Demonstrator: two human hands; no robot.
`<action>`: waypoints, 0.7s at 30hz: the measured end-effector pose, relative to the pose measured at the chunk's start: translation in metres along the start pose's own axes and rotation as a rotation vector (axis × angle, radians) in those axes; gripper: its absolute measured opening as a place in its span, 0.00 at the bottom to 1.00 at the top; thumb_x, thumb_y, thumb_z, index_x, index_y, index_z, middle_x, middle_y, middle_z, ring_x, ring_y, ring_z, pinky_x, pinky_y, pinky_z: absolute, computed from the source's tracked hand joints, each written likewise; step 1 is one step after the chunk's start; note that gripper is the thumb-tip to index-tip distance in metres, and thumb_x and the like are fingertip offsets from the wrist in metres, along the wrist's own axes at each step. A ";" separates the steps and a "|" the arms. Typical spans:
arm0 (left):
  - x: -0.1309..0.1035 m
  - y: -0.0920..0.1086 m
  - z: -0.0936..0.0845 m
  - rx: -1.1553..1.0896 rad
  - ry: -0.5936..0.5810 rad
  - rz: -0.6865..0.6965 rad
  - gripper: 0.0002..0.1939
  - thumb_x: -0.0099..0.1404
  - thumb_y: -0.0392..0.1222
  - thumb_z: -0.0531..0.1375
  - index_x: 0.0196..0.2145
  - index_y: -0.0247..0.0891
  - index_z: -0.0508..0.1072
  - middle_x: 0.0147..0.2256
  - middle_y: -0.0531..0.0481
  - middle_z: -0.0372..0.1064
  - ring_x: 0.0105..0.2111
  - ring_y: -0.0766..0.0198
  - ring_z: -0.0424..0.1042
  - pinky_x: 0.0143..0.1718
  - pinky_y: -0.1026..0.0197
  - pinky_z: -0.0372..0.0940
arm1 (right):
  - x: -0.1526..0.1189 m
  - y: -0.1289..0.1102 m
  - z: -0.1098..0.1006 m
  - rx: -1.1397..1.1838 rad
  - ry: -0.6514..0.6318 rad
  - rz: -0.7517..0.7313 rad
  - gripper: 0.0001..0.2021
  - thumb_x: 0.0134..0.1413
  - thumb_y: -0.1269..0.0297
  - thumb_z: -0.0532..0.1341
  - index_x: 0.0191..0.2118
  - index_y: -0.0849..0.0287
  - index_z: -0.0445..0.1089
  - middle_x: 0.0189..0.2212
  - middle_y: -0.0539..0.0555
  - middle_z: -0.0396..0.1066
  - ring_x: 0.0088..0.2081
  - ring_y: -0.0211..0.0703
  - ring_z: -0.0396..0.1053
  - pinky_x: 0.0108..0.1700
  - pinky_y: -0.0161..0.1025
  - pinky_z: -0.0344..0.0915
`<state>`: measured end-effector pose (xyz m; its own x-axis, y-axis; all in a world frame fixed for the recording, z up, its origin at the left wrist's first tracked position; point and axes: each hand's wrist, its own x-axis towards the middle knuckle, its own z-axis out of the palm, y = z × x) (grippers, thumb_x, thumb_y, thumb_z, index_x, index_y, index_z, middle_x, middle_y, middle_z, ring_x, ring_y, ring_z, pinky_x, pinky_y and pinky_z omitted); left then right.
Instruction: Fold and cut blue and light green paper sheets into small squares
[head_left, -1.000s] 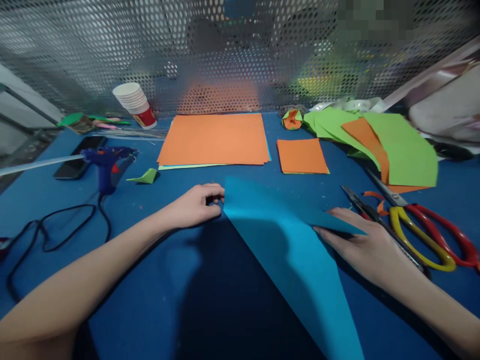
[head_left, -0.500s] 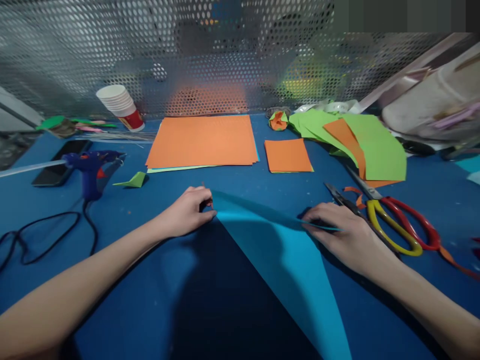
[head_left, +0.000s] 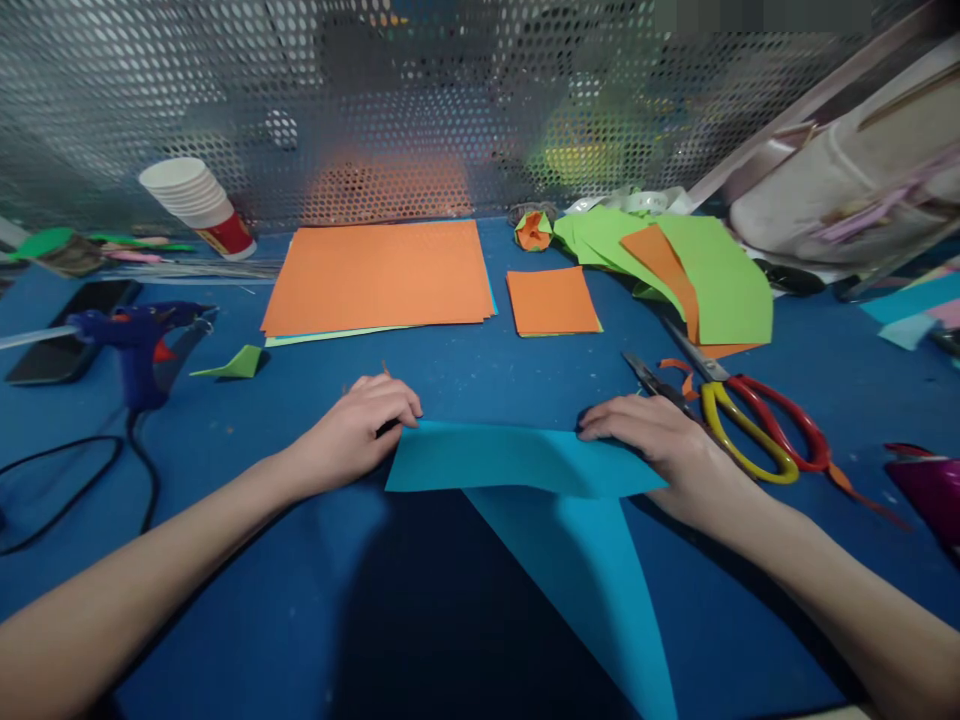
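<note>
Directions are taken from the blue paper sheet, with 12 o'clock pointing away from the person. The sheet lies on the blue table, directly in front of the person. Its upper portion is folded over into a wide flap facing the person; from beneath this flap a narrowing length extends toward 5 o'clock.

The left hand is at 9 o'clock. Its fingers are curled at the sheet's upper left corner; the thumb is hidden, so a pinch on the paper cannot be confirmed.

The right hand is at 3 o'clock. Its fingertips rest on the fold's upper edge, and the flap covers the thumb; whether the grip is closed cannot be told.

Surrounding items: a stack of large orange sheets at 11 o'clock; small orange squares at 12 o'clock; green paper pieces at 2 o'clock; scissors with red and yellow handles at 3 o'clock, just beyond the right hand; a blue glue gun and stacked paper cups at 10 o'clock.
</note>
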<state>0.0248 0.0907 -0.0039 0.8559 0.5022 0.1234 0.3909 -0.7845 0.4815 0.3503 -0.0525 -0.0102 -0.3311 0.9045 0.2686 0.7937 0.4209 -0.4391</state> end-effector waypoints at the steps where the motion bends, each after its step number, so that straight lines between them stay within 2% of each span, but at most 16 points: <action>1: 0.000 0.001 0.000 -0.005 0.001 0.016 0.11 0.69 0.35 0.50 0.31 0.39 0.68 0.39 0.48 0.74 0.42 0.63 0.71 0.50 0.54 0.60 | 0.000 -0.001 0.000 -0.019 0.005 -0.007 0.08 0.65 0.66 0.53 0.40 0.57 0.69 0.40 0.59 0.76 0.41 0.49 0.72 0.39 0.45 0.61; 8: -0.002 0.002 0.001 0.136 0.057 0.176 0.13 0.70 0.31 0.48 0.33 0.38 0.69 0.35 0.48 0.74 0.37 0.63 0.71 0.40 0.59 0.61 | 0.003 -0.006 0.002 -0.167 0.061 -0.127 0.16 0.66 0.75 0.47 0.37 0.61 0.72 0.36 0.60 0.76 0.37 0.46 0.71 0.36 0.43 0.62; 13: -0.006 -0.005 0.004 0.231 0.063 0.299 0.14 0.70 0.30 0.47 0.34 0.39 0.70 0.36 0.46 0.75 0.37 0.61 0.70 0.40 0.58 0.60 | 0.004 -0.009 -0.007 -0.260 -0.040 -0.178 0.17 0.66 0.77 0.48 0.41 0.62 0.75 0.37 0.59 0.77 0.37 0.44 0.73 0.38 0.42 0.64; 17: -0.005 -0.004 0.001 0.291 0.080 0.393 0.15 0.71 0.30 0.46 0.38 0.37 0.71 0.35 0.44 0.75 0.36 0.60 0.68 0.40 0.57 0.60 | 0.004 -0.011 -0.013 -0.333 -0.130 -0.192 0.16 0.67 0.74 0.49 0.44 0.62 0.75 0.38 0.59 0.77 0.37 0.44 0.72 0.38 0.42 0.65; 21: -0.003 0.000 -0.006 0.348 -0.018 0.429 0.18 0.73 0.31 0.45 0.37 0.37 0.73 0.35 0.44 0.75 0.35 0.60 0.68 0.40 0.56 0.60 | 0.003 -0.013 -0.017 -0.404 -0.176 -0.216 0.18 0.67 0.74 0.48 0.45 0.61 0.76 0.38 0.59 0.78 0.38 0.44 0.73 0.38 0.42 0.66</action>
<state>0.0205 0.0910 0.0011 0.9674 0.1072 0.2294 0.0921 -0.9929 0.0755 0.3479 -0.0561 0.0106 -0.5632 0.8121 0.1527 0.8206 0.5714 -0.0125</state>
